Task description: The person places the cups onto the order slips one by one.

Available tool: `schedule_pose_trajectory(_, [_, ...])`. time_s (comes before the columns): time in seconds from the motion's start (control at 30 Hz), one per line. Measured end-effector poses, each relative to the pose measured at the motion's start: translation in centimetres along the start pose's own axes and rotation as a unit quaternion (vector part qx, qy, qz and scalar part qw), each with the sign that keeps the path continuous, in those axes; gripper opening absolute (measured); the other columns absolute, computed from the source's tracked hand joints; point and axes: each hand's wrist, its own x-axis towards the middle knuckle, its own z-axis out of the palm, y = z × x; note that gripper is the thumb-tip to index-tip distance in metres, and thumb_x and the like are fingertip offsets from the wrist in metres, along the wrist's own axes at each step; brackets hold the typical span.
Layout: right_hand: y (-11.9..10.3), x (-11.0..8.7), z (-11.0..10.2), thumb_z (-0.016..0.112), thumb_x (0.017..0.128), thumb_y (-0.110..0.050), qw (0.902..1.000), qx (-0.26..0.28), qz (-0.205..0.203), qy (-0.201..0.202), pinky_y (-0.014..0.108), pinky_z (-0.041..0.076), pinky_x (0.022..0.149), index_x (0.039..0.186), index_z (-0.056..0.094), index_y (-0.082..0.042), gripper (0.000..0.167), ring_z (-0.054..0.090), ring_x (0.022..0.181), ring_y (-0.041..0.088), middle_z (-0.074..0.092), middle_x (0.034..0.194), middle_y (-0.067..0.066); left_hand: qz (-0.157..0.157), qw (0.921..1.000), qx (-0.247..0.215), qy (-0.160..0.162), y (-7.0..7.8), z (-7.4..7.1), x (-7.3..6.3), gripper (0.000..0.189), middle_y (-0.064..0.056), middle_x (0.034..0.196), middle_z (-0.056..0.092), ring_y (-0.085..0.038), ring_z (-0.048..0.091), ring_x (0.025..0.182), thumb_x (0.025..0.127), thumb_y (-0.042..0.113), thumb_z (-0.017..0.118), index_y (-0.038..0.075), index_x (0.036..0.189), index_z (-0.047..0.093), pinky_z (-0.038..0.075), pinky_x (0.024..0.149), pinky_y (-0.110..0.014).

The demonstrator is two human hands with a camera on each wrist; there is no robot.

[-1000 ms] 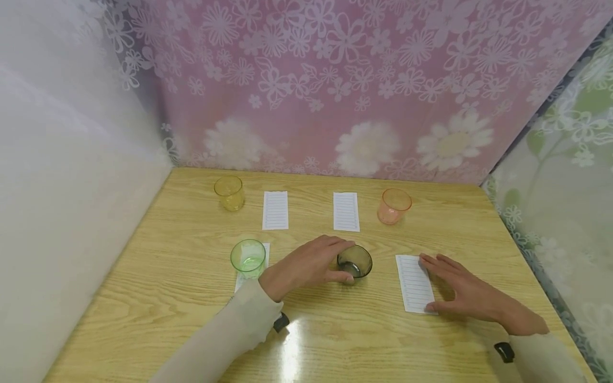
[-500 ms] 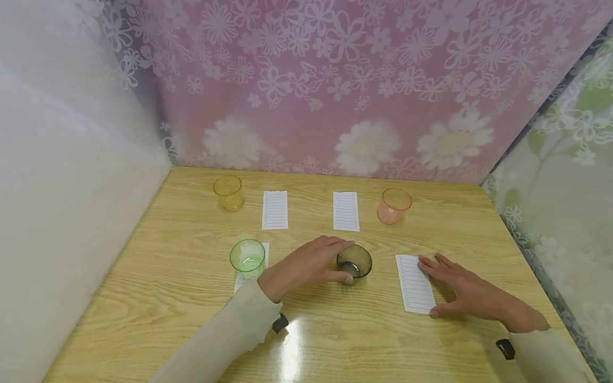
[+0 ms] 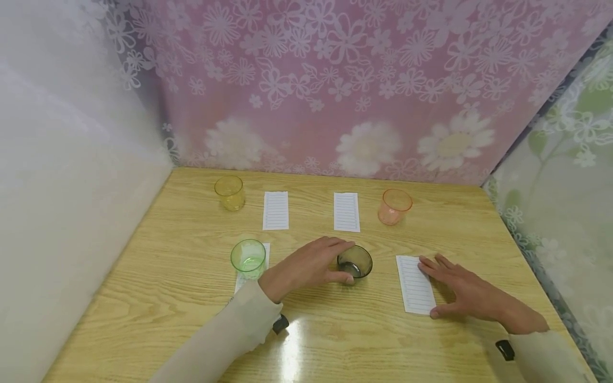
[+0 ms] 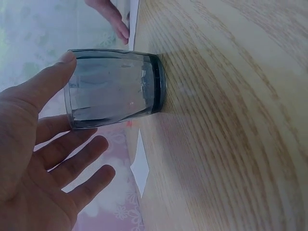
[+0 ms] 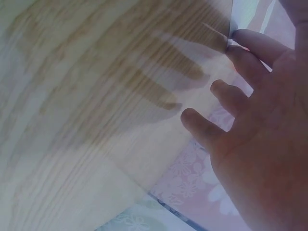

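A smoky grey tumbler (image 3: pixel 355 263) stands upright on the wooden table. My left hand (image 3: pixel 306 266) holds it by the rim, thumb on the near side and index finger on the far side; the left wrist view shows the other fingers free of the tumbler (image 4: pixel 113 89). To the right lies a lined paper slip (image 3: pixel 415 284). My right hand (image 3: pixel 471 292) is at that slip's right edge, index finger by the upper corner and thumb by the lower one. In the right wrist view, its fingers (image 5: pixel 204 130) are spread and fairly straight.
A green tumbler (image 3: pixel 248 259) stands on or before another slip, partly behind my left forearm. Farther back are a yellow tumbler (image 3: pixel 230 193), two lined slips, left (image 3: pixel 275 210) and right (image 3: pixel 346 211), and an orange-pink tumbler (image 3: pixel 395 206). Flowered curtain (image 3: pixel 306 96) closes off the back.
The thumb of my right hand has shifted slightly down and right, from on the slip to its lower right corner. My left hand and all the tumblers stay in place.
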Motion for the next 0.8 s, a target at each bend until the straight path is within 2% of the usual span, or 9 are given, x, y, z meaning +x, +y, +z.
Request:
schedule_pose_trajectory(0.23, [-0.4, 0.3, -0.1, 0.090, 0.084, -0.054, 0.9995, 0.009, 0.022, -0.018, 0.085, 0.031, 0.112, 0.169, 0.041, -0.008, 0.109, -0.002, 0.166, 0.003, 0.023, 0.180, -0.012, 0.003, 1.0000, 0.002, 0.007, -0.2, 0.2, 0.1, 0.083, -0.006, 0.167, 0.053, -0.025, 0.051, 0.154, 0.102, 0.059, 0.070, 0.016, 0.168, 0.045, 0.044, 0.127, -0.041])
schedule_pose_trajectory(0.4, [-1.1, 0.9, -0.2, 0.090, 0.084, -0.054, 0.9995, 0.009, 0.019, -0.022, 0.086, 0.030, 0.113, 0.169, 0.041, -0.006, 0.109, 0.008, 0.171, 0.024, 0.027, 0.181, -0.002, 0.006, 0.9999, -0.006, 0.012, -0.1, 0.3, 0.1, 0.083, -0.006, 0.167, 0.053, -0.025, 0.054, 0.152, 0.102, 0.056, 0.072, 0.015, 0.168, 0.045, 0.045, 0.126, -0.040])
schedule_pose_trajectory(0.67, [-2.3, 2.0, -0.4, 0.091, 0.082, -0.055, 0.9991, 0.009, 0.026, -0.033, 0.084, 0.029, 0.116, 0.166, 0.044, -0.002, 0.110, 0.025, 0.164, 0.050, 0.036, 0.178, 0.011, 0.014, 0.9996, 0.001, 0.026, 0.3, 0.4, 0.3, 0.081, -0.005, 0.166, 0.054, -0.024, 0.055, 0.151, 0.102, 0.055, 0.073, 0.015, 0.167, 0.045, 0.046, 0.125, -0.039])
schedule_pose_trajectory(0.8, [-3.0, 2.8, -0.4, 0.091, 0.082, -0.057, 0.9987, 0.005, 0.033, -0.039, 0.083, 0.029, 0.117, 0.165, 0.044, -0.001, 0.111, 0.029, 0.161, 0.055, 0.039, 0.175, 0.018, 0.022, 0.9991, 0.000, 0.036, 0.5, 0.3, 0.5, 0.081, -0.005, 0.165, 0.055, -0.023, 0.056, 0.150, 0.103, 0.056, 0.072, 0.015, 0.167, 0.046, 0.048, 0.124, -0.038])
